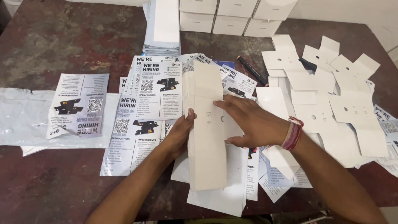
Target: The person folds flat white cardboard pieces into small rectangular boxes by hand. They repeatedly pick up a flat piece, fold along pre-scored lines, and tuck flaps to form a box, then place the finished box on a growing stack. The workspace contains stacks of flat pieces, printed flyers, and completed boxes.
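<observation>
Near the front edge of the dark, worn brown tabletop (58,41), at its middle, a long pale cardboard blank folded into a narrow strip (206,128) stands on its long side, running from the front edge back toward the centre. The left hand (179,135) presses against the strip's left face, thumb tip on the card and the other fingers tucked behind it, so how they curl cannot be told. The right hand (251,122) lies flat over the strip's right flap, fingers stretched out and together, pushing the card down; a band of red and pink threads (292,133) circles that wrist.

Under and around the strip spreads a loose layer of printed black-and-white paper flyers (143,120), reaching from the front edge to the middle of the tabletop, and one separate flyer (78,103) lies turned the other way toward the left edge, on a sheet of clear plastic wrap (20,120). Toward the right edge lies a heap of flat white die-cut card blanks with small round holes (331,95). A black marker pen (252,70) rests between the flyers and that heap. Along the back edge stand stacked white cardboard boxes (232,16), and just left of them a tall pile of white sheets (162,33).
</observation>
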